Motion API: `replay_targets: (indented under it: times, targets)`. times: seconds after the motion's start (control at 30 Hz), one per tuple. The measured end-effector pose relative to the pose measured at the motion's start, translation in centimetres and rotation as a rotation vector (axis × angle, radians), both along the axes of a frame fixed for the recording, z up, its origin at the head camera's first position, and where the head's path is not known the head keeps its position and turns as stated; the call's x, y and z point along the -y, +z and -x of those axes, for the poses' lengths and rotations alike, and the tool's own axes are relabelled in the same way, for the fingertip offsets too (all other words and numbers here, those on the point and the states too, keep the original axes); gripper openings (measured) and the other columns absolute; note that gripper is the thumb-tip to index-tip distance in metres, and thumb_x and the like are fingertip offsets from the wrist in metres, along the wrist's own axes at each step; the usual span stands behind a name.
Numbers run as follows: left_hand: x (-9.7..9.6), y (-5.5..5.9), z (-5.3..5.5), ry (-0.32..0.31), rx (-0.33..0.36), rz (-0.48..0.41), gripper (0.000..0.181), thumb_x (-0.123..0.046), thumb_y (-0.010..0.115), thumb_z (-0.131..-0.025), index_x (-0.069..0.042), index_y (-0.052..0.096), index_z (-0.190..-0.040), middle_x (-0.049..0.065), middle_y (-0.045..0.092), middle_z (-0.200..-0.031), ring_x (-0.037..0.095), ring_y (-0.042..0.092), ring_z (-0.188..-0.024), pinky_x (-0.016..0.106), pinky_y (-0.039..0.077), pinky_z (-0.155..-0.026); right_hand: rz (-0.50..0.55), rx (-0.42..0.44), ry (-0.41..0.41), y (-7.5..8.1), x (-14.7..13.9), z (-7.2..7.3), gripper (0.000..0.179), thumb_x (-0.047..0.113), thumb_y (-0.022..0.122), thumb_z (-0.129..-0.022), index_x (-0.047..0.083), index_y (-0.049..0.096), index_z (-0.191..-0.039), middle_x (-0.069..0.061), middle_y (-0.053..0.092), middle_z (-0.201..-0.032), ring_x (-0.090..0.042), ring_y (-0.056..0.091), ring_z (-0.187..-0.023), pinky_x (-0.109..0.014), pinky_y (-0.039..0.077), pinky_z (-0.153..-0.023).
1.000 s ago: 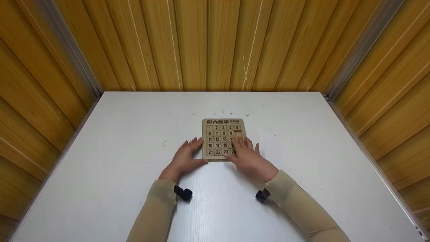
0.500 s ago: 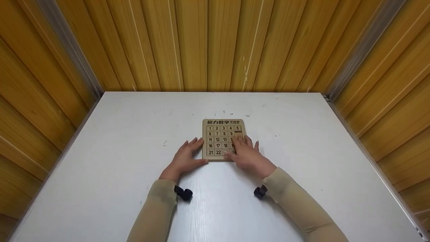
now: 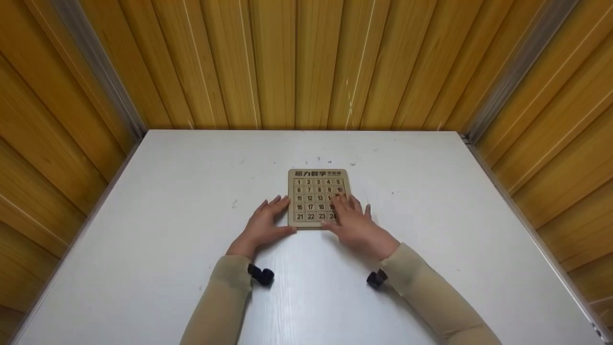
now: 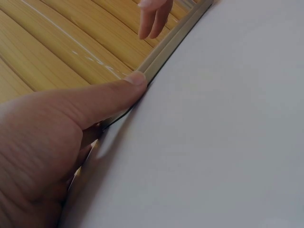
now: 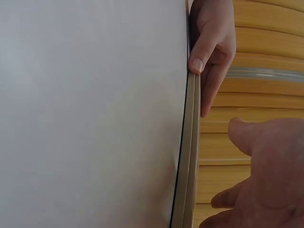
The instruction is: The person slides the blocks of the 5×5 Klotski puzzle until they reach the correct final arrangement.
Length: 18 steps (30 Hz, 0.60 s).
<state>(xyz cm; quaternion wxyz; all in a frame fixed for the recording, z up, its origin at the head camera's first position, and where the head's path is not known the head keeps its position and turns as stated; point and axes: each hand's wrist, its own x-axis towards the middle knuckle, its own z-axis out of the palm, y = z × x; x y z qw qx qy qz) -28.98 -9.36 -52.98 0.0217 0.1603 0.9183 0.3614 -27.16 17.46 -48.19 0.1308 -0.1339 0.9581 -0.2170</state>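
A wooden number slide puzzle (image 3: 314,202) lies flat on the white table, its numbered tiles in rows under a printed heading. My left hand (image 3: 261,227) holds its lower left corner, fingers along the left side. In the left wrist view the thumb (image 4: 135,80) presses on the near edge. Over the lower right tiles, my right hand (image 3: 360,229) is spread with relaxed fingers, fingertips just below tile 10 (image 3: 339,189). Those fingers hide the right-hand ends of the lower rows. The right wrist view shows the right thumb (image 5: 240,130) raised above the board's face.
The white table (image 3: 191,191) extends around the puzzle, with small dark marks (image 3: 329,162) beyond it. Yellow wood-look panels (image 3: 278,67) stand behind the table and at both sides. A small black camera (image 3: 262,276) sits on the left wrist, another (image 3: 376,279) on the right.
Tile 10 has slid up into the gap under tile 5. My right hand shifted slightly left, then back right, its fingertips now below that tile. The left hand has stayed at the corner.
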Motion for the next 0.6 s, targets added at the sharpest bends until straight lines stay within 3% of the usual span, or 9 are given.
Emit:
replay_targets:
  times: [0.27,0.6]
  targets:
    - [0.0,0.2,0.1,0.010,-0.002,0.010,0.089,-0.037,0.084,-0.083,-0.012,0.042,-0.157,0.004,0.042,-0.164,0.023,0.030,-0.158,0.044,0.011,-0.135,-0.061,0.004,0.023,0.2,-0.3,-2.3,0.087,0.058,0.050,-0.103,0.011,0.013,-0.166,-0.017,0.008,-0.173,-0.042,-0.001,-0.161,-0.073,-0.007,-0.125]
    - [0.0,0.0,0.1,-0.009,-0.018,0.012,0.090,-0.037,0.084,-0.083,-0.011,0.041,-0.157,0.006,0.041,-0.164,0.025,0.030,-0.158,0.046,0.011,-0.135,-0.080,-0.005,0.012,0.2,-0.3,-1.6,0.086,0.056,0.052,-0.103,0.009,0.016,-0.166,-0.020,0.008,-0.173,-0.044,0.000,-0.161,-0.074,-0.006,-0.125]
